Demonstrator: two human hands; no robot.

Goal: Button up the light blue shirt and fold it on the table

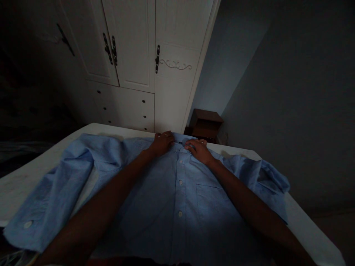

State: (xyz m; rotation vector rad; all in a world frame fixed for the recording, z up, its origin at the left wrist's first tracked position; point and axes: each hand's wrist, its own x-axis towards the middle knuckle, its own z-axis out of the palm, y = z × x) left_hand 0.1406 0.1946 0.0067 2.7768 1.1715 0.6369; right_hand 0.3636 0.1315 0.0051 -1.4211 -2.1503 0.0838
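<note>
A light blue button-up shirt (161, 192) lies front side up, its collar toward the far edge of the table. White buttons run down its middle, and a chest pocket sits right of them. My left hand (163, 143) is closed on the left side of the collar, fingers curled over the cloth. On the collar's right side, my right hand (198, 149) has its fingers bent around the fabric. Both forearms stretch across the shirt front. One sleeve extends toward the near left, with a cuff button showing; the other is bunched at the right.
The white table (299, 225) shows around the shirt. Beyond it stands a white wardrobe (174, 92) with dark handles and drawers. A brown wooden nightstand (208, 116) is in the corner by the grey wall (305, 92). The far left is very dark.
</note>
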